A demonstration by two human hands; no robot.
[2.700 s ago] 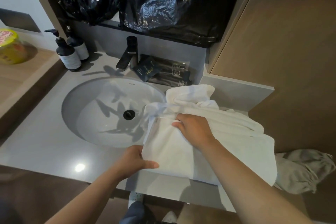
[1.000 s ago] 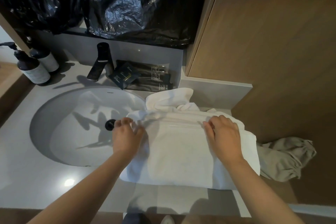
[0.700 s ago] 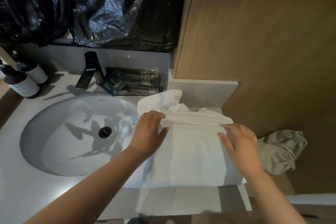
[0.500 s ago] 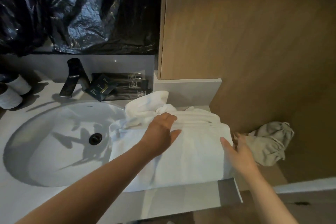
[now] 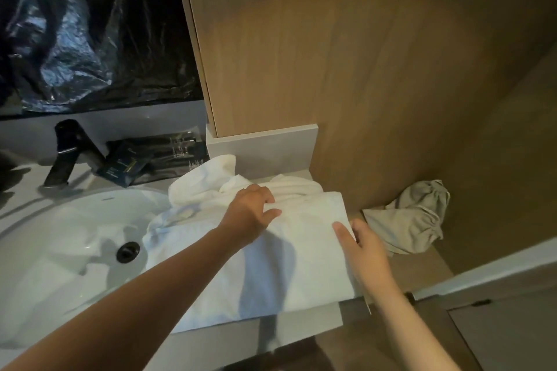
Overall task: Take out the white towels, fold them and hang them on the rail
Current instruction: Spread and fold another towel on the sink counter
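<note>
Both hands hold the folded towel (image 5: 313, 250) on the surface (image 5: 310, 321), left hand (image 5: 251, 212) gripping its far fold, right hand (image 5: 366, 247) pinching its right edge; uneven lifting may spill layers into the sink (image 5: 60, 250).

Two hands (image 5: 251, 212) (image 5: 363, 247), one folded towel (image 5: 304, 262), one tap (image 5: 64, 156), one grey cloth (image 5: 413, 217).

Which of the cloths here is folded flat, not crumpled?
The front white towel, under the left hand; the rear white towel and the beige cloth beside it are bunched up.
</note>
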